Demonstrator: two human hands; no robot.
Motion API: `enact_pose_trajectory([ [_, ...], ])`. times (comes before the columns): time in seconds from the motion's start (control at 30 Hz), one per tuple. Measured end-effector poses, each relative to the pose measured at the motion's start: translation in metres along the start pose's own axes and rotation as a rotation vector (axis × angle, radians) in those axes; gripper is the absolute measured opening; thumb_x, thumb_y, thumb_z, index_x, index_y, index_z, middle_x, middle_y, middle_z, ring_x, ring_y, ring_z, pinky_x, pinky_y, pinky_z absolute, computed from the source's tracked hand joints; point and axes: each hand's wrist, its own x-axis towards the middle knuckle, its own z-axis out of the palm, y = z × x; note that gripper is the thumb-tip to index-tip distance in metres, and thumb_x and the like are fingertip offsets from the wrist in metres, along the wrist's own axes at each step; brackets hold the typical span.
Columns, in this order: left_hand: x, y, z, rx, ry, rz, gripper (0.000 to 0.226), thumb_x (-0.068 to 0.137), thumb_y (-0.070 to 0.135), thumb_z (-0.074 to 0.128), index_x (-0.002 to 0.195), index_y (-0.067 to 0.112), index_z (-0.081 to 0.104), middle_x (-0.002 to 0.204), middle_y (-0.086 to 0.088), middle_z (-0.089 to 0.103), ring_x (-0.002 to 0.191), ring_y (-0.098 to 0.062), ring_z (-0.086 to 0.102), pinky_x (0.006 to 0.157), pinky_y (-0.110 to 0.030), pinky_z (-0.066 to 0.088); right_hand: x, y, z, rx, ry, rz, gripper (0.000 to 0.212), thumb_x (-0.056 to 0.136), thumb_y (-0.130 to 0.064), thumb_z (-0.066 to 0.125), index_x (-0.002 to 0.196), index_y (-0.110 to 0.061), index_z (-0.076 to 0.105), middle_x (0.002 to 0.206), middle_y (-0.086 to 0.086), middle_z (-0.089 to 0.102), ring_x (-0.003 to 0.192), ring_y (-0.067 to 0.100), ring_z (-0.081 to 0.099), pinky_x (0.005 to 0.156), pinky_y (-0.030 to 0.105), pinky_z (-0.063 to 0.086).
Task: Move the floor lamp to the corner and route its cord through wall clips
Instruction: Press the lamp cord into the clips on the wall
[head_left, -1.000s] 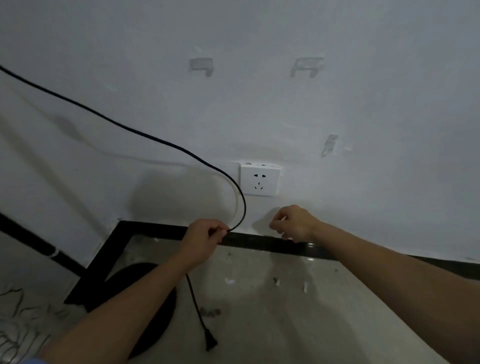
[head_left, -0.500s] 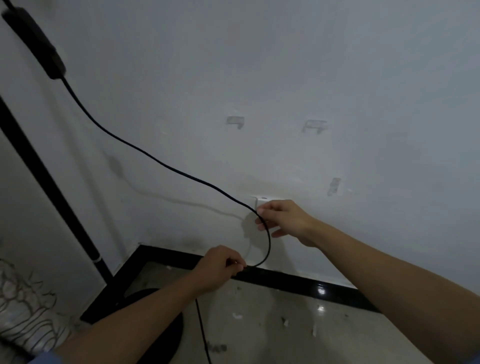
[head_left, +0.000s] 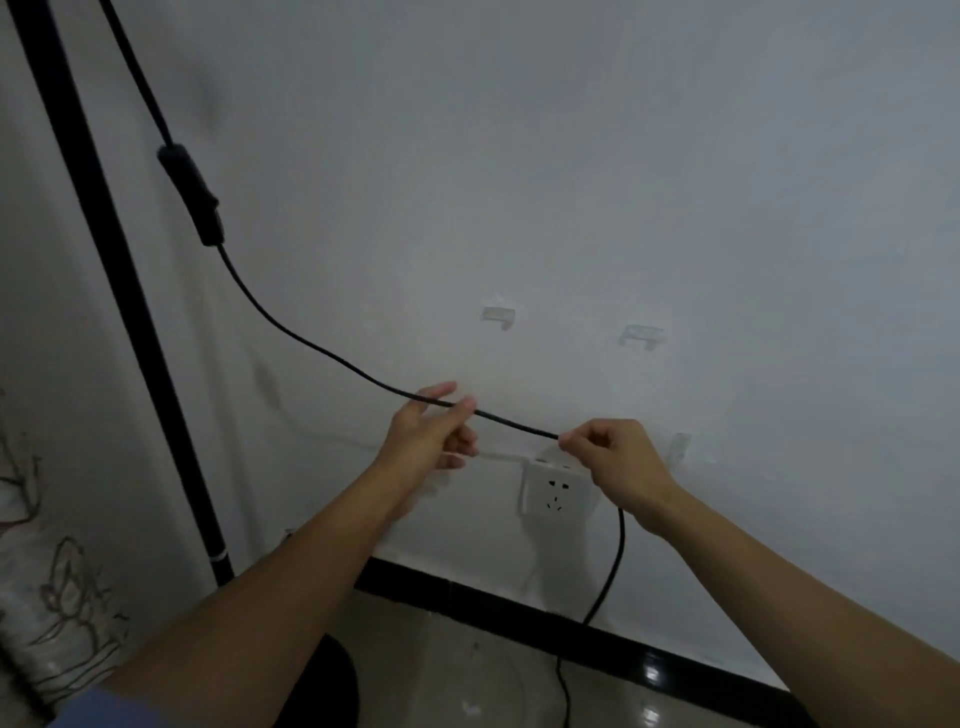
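Note:
The floor lamp's black pole (head_left: 111, 291) stands in the corner at the left, its round base (head_left: 332, 686) partly hidden behind my left arm. A black cord (head_left: 322, 349) with an inline switch (head_left: 193, 195) sags from the top left toward my hands. My left hand (head_left: 434, 428) pinches the cord between thumb and fingers. My right hand (head_left: 615, 460) grips it a little farther right, and the cord drops from there to the floor. Three clear wall clips sit on the white wall: one (head_left: 498, 316) above my left hand, one (head_left: 643, 336) to its right, one (head_left: 679, 447) beside my right hand.
A white wall socket (head_left: 556, 493) sits just below my right hand. A black skirting board (head_left: 519, 610) runs along the wall's foot above a pale tiled floor. A patterned curtain (head_left: 47, 571) hangs at the far left.
Both hands rose from near the skirting up the wall. My right hand took hold of the cord, which now stretches straight between the hands instead of looping down. The view tilted upward.

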Motion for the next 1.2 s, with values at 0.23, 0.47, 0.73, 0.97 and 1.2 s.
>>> enact_pose_trajectory([
  [0.23,0.013,0.031,-0.005,-0.286,0.145,0.048,0.008,0.09,0.01,0.061,0.084,0.009,0.067,0.064,-0.009,0.072,0.058,-0.019,0.072,0.051,-0.022,0.057,0.013,-0.042,0.008,0.042,0.095,-0.147,0.017,0.089,-0.03,0.067,0.077,-0.019,0.076,0.053,-0.01,0.058,0.044,0.0,0.046,0.052,0.023,0.041],
  [0.47,0.032,0.03,-0.001,-0.455,0.181,0.062,0.01,0.088,0.004,0.061,0.08,0.007,0.064,0.072,-0.012,0.071,0.058,-0.016,0.072,0.051,-0.019,0.058,0.061,-0.103,0.007,-0.199,0.236,-0.265,0.015,0.087,-0.029,0.067,0.075,-0.02,0.071,0.064,-0.006,0.063,0.066,0.016,0.06,0.067,0.032,0.05],
  [0.73,0.047,0.032,0.001,-0.531,0.206,0.078,0.012,0.089,0.004,0.061,0.078,0.009,0.064,0.067,-0.007,0.073,0.062,-0.018,0.072,0.057,-0.022,0.058,0.082,-0.122,0.015,-0.458,0.331,-0.301,0.016,0.088,-0.033,0.06,0.088,-0.022,0.072,0.081,-0.002,0.071,0.079,0.022,0.065,0.067,0.031,0.049],
  [0.97,0.054,0.04,-0.001,-0.594,0.17,0.081,0.012,0.091,0.002,0.056,0.082,0.008,0.06,0.079,-0.015,0.07,0.062,-0.019,0.073,0.056,-0.022,0.06,0.069,-0.095,0.02,-0.412,0.275,-0.265,0.011,0.091,-0.032,0.058,0.081,-0.028,0.057,0.063,-0.008,0.07,0.05,0.013,0.067,0.059,0.037,0.058],
  [1.2,0.054,0.048,-0.001,-0.61,0.112,0.135,0.012,0.093,0.002,0.053,0.085,0.008,0.06,0.082,-0.016,0.069,0.064,-0.019,0.074,0.057,-0.023,0.061,0.036,-0.06,0.023,0.135,0.114,-0.079,0.005,0.091,-0.013,0.064,0.089,-0.009,0.062,0.068,0.012,0.072,0.049,0.015,0.066,0.041,0.017,0.043],
])
